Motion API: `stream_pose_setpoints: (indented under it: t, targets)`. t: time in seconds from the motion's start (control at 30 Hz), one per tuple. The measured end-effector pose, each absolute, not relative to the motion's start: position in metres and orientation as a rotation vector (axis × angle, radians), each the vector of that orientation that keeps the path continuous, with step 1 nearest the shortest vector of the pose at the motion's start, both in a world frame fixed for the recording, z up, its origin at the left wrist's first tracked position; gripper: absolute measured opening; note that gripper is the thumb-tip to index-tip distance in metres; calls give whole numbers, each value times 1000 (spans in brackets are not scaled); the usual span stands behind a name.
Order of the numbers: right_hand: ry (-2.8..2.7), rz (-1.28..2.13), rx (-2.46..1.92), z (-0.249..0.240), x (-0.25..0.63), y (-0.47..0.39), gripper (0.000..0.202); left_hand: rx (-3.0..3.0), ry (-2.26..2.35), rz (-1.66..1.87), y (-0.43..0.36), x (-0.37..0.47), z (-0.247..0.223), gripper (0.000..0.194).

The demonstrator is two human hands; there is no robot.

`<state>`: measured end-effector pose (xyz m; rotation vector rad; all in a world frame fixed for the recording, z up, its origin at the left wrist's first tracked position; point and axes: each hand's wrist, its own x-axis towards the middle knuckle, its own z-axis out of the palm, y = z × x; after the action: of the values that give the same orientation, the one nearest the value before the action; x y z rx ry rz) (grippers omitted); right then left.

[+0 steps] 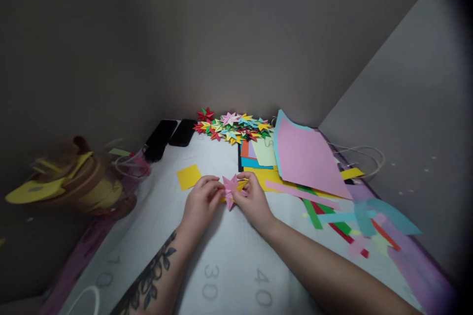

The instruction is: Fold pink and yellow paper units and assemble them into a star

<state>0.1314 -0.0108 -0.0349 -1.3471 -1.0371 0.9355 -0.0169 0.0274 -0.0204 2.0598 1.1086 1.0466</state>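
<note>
Left hand (202, 201) and right hand (254, 201) pinch a pink star (229, 190) by opposite edges (white sheet (236, 261) spreads wide beneath).

This looks like a craft corner in a room, perhaps at home, though nothing settles whose room it is. Plain grey walls (229, 39) meet at an angle at the upper right, hemming in one small table (148, 236), its pale top printed with large numbers. Papercraft marks the spot: a heap of multicoloured paper stars (236, 127) at the back centre, a pink folded star (229, 193) mid-frame, large pink sheet (310, 157) right of centre, and scattered paper offcuts (343, 226) at the lower right. Two phone-like black devices (184, 134) left of centre and a white cable (379, 157) at the right suggest everyday personal use.
</note>
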Motion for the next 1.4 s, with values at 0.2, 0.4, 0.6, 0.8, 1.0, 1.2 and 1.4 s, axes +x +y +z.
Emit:
stream_pose_setpoints:
  t: [0.2,0.4,0.6,0.8,1.0,1.2,1.4]
  targets:
    - [-1049,949,-1356,-35,132,-12,32,2253,1096,868,27,-19,-15,14]
    - [-1062,928,-1364,-35,131,-11,32,2063,1042,948,28,-14,-15,8]
    - [-1061,956,-1353,-40,129,-11,33,1810,1149,987,28,-13,-21,4]
    - [-1060,940,-1360,-40,131,-11,32,2043,1045,1057,30,-17,-20,11]
    - [-1056,929,-1338,-42,132,-11,32,1951,1076,1037,28,-14,-20,14]
    - [-1106,849,-1343,-39,130,-12,30,1711,1181,928,29,-9,-21,15]
    - [-1130,839,-1338,-36,129,-12,28,1693,1156,838,30,-10,-20,19]
